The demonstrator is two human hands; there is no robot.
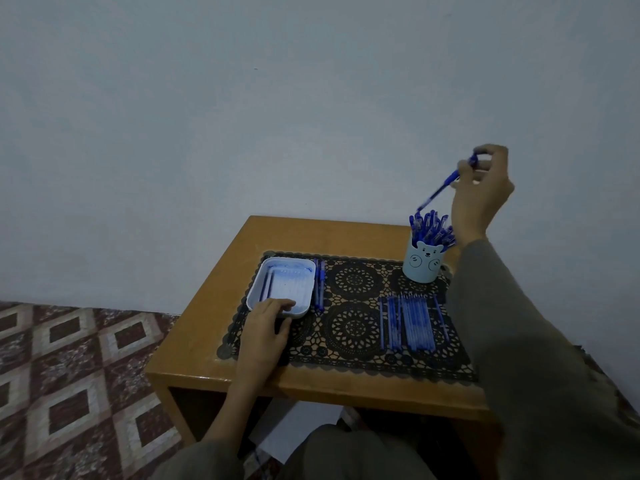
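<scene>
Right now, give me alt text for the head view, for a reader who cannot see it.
A person's right hand holds a blue pen above a bear-faced cup full of pens on a wooden table. The left hand rests on a white tray; a row of pens lies on the lace mat.

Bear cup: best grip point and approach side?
Probably the round wall of the bear cup, mid-height, coming sideways from its left over the lace mat. Pens bristle from its mouth, blocking a top grip; the right hand, holding one pen, and its sleeve crowd the right side.
</scene>
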